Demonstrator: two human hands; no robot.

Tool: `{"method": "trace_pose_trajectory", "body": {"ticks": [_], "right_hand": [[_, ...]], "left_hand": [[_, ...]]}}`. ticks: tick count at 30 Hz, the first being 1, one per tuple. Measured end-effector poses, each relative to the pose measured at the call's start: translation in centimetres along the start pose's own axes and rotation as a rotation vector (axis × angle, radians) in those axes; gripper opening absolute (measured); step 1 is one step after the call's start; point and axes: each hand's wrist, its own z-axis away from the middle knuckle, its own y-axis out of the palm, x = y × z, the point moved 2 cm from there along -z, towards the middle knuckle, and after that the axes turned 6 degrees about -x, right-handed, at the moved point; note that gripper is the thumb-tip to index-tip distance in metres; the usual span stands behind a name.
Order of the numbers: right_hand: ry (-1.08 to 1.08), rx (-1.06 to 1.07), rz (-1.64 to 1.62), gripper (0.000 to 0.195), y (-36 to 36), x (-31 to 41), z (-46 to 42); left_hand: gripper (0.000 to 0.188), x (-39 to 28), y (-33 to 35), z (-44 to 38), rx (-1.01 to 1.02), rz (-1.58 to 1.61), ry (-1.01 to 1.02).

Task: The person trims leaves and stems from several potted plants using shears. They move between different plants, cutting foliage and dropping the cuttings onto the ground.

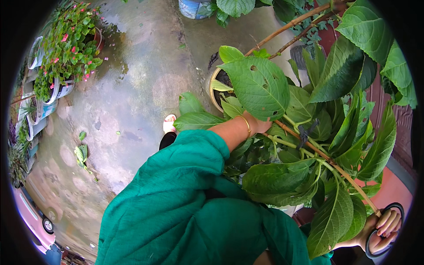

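My left hand (pixel 260 125), with a gold bangle (pixel 247 125) at its wrist, reaches in among the stems of a large-leaved plant (pixel 281 182). A broad leaf (pixel 260 87) with several holes covers part of its fingers, so their grip is unclear. Beside it runs a brown cane (pixel 316 149), bound to green stems by a dark tie (pixel 303 134). At the lower right my right hand (pixel 381 228) has its fingers in the black handle loops of scissors (pixel 368 246); their blades are not visible. The cane's near end meets this hand.
Behind the leaves stands a round pot (pixel 212 87) with soil. Pink-flowered plants (pixel 71 49) grow in containers at the left. Cut leaves (pixel 81 154) lie on the wet concrete floor (pixel 142 82). A pink car (pixel 34 220) shows at the lower left, a dark red panel (pixel 399 129) at the right.
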Motion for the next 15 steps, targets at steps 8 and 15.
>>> {"method": "trace_pose_trajectory", "body": {"ticks": [8, 15], "right_hand": [[0.030, -0.042, 0.434, 0.026, -2.1, 0.2, 0.3], [0.094, 0.010, 0.424, 0.021, -1.0, 0.1, 0.1]], "left_hand": [[0.015, 0.8, -1.9, -0.8, -0.110, 0.103, -0.028], [0.028, 1.7, 0.7, 0.8, 0.269, -0.003, 0.254]]}}
